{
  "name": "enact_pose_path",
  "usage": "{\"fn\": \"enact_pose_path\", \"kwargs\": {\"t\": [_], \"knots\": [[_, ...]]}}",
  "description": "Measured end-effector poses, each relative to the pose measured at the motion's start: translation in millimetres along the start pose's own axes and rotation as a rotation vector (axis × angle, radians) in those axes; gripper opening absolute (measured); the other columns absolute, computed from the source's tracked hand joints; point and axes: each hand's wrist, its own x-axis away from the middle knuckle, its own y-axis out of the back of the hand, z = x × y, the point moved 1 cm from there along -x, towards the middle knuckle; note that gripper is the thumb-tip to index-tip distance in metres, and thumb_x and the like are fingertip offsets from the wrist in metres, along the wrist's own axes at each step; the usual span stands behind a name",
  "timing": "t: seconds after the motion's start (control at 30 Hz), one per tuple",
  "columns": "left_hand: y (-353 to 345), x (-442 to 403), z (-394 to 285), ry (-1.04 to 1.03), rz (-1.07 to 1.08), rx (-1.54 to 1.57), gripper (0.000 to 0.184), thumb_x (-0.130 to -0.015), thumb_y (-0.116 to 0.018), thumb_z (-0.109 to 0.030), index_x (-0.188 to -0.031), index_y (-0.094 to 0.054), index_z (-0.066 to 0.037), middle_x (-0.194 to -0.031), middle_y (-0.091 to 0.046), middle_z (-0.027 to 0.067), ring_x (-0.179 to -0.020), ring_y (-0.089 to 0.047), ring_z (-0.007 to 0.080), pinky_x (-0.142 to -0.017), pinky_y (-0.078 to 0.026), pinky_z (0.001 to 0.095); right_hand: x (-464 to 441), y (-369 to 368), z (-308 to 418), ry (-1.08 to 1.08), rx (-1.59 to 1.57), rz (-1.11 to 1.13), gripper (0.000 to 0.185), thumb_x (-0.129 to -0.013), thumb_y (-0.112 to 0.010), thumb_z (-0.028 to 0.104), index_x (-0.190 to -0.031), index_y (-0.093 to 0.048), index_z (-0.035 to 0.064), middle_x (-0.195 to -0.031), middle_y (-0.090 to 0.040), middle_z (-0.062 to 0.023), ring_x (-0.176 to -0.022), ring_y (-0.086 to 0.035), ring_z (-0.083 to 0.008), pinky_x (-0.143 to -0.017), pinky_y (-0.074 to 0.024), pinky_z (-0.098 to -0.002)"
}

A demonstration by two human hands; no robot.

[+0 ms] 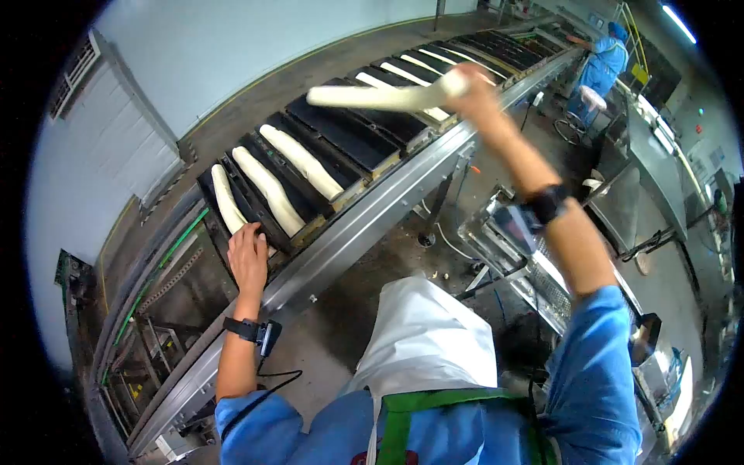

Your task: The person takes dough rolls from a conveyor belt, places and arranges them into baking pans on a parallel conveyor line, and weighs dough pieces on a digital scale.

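Observation:
My right hand point(471, 94), slightly blurred, is raised over the conveyor and closed around one end of a long pale dough roll point(372, 98). The roll's other end extends to the left above the black pans. My left hand point(247, 256) rests with outstretched fingers on the near end of a dough roll point(226, 200) in the closest pan. Beside it, a second dough roll point(267, 186) and a third dough roll point(302, 161) lie lengthwise in their pans. Below the raised roll, a black pan point(341, 133) shows its bare bottom.
A steel conveyor rail point(372, 213) runs between me and the pans. Farther pans hold several more dough rolls point(395, 75). Past them, a person in blue point(603, 66) stands by the line. A metal frame point(515, 256) stands at my right, and a wall point(194, 54) lies beyond the conveyor.

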Motion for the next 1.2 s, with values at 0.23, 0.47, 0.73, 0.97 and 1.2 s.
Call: {"fn": "enact_pose_path", "kwargs": {"t": [0.23, 0.47, 0.73, 0.97, 1.2], "knots": [[8, -3, -4, 0.029, 0.046, -0.012, 0.024, -0.077, -0.047, -0.015, -0.098, -0.05, -0.006, -0.105, -0.047, 0.0109, -0.1, -0.041, 0.0275, -0.085, -0.031, 0.0352, 77, -50, -67, -0.029, 0.003, 0.654, 0.045, -0.069, -0.057, 0.016, -0.111, -0.041, 0.0122, -0.118, -0.032, -0.0155, -0.111, -0.03, -0.0293, -0.093, -0.0239, -0.0359], [8, -1, -2, 0.103, -0.015, -0.154, 0.028, -0.078, -0.046, -0.021, -0.106, -0.049, -0.015, -0.118, -0.036, 0.0115, -0.108, -0.032, 0.0301, -0.087, -0.025, 0.0419, 177, 139, -245, -0.148, 0.383, 0.515, 0.041, -0.064, -0.062, 0.01, -0.103, -0.047, 0.0057, -0.102, -0.047, -0.0139, -0.097, -0.043, -0.0281, -0.083, -0.0354, -0.0345], [-51, -110, -168, -0.223, 0.25, 0.011, 0.024, -0.076, -0.048, -0.018, -0.098, -0.054, -0.017, -0.085, -0.058, 0.0021, -0.08, -0.05, 0.0233, -0.073, -0.032, 0.0375, 338, 397, -398, -0.72, 1.187, 0.46, 0.06, -0.058, -0.062, 0.015, -0.113, -0.039, 0.0085, -0.115, -0.04, -0.0146, -0.112, -0.031, -0.0316, -0.09, -0.0279, -0.0438], [-102, -157, -203, 0.002, 0.623, -0.601, 0.034, -0.073, -0.047, -0.038, -0.086, -0.059, -0.009, -0.083, -0.06, 0.0085, -0.076, -0.055, 0.0229, -0.07, -0.032, 0.0355, 329, 424, -359, -0.939, 1.257, 0.52, 0.052, -0.07, -0.041, 0.001, -0.117, -0.034, 0.0214, -0.128, -0.024, -0.0068, -0.111, -0.03, -0.0346, -0.077, -0.0369, -0.0521], [-160, -172, -190, 0.117, 0.605, -0.568, 0.04, -0.069, -0.055, -0.023, -0.103, -0.045, -0.003, -0.081, -0.059, 0.0159, -0.075, -0.058, 0.028, -0.059, -0.045, 0.0371, 274, 423, -409, -0.701, 1.311, 0.539, 0.042, -0.074, -0.041, 0.008, -0.115, -0.036, 0.0147, -0.115, -0.038, -0.0132, -0.104, -0.037, -0.0329, -0.075, -0.0393, -0.0477]]}}
